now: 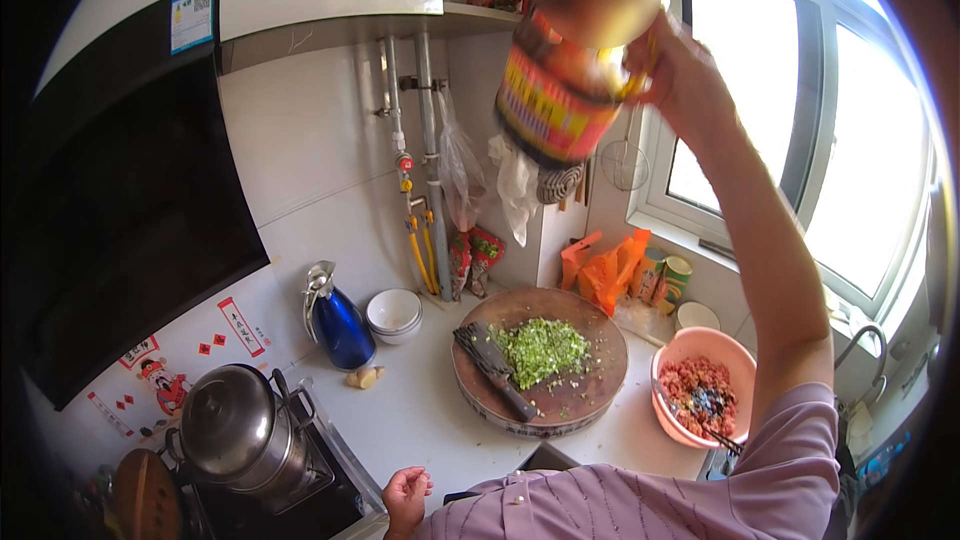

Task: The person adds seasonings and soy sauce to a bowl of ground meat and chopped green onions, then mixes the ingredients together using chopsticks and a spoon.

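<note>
My right hand [664, 64] is raised high at the upper right, gripping a large plastic jug [559, 97] by its yellow handle. The jug is blurred, with a red and yellow label and dark contents. Low in the view, my left hand [407, 493] hangs by the counter's front edge, fingers curled, nothing seen in it. Between them, a round wooden chopping board [600, 390] bears chopped green vegetables [544, 351] and a cleaver [495, 371] lying on its left part. Right of the board stands a pink bowl [742, 349] of minced meat [686, 379] with dark seasoning and chopsticks [724, 441].
A lidded steel pot [229, 424] stands on the stove at the left. Nearby are a blue vacuum jug [341, 330], stacked white bowls [395, 315] and ginger [365, 377]. Orange bags [611, 270] and cans [675, 281] line the back. An open shelf [484, 13] sits beside the raised jug.
</note>
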The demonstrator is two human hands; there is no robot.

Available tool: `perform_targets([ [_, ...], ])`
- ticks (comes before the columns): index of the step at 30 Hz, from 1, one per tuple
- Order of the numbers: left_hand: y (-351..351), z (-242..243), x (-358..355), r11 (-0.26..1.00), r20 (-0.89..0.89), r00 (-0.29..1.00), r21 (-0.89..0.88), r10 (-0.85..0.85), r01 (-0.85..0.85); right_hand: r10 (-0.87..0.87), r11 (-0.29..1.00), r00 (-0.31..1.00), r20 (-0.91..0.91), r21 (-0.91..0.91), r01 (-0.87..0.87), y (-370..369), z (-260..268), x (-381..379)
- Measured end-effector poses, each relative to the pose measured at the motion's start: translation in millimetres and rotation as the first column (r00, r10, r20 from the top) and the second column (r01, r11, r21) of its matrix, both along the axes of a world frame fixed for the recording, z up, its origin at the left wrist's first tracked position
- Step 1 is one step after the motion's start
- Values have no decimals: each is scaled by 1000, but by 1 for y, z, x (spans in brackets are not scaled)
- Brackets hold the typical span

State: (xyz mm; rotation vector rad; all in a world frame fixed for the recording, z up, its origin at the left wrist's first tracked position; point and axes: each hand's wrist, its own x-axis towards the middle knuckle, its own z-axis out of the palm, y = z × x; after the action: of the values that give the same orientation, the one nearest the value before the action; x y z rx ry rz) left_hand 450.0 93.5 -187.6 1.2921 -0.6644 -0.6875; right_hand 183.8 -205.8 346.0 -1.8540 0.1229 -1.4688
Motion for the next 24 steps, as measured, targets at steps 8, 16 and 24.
perform_targets([
  [8,-9,-20,9,971,8,974,70,227,-227,-112,975,958,264,-156,157,-83,154,41],
  [16,8,-26,-15,915,37,925,133,379,-380,3,1000,946,323,-29,6,-154,214,105],
  [24,7,-11,-40,891,-43,902,182,429,-416,-152,988,957,248,19,152,-218,253,136],
])
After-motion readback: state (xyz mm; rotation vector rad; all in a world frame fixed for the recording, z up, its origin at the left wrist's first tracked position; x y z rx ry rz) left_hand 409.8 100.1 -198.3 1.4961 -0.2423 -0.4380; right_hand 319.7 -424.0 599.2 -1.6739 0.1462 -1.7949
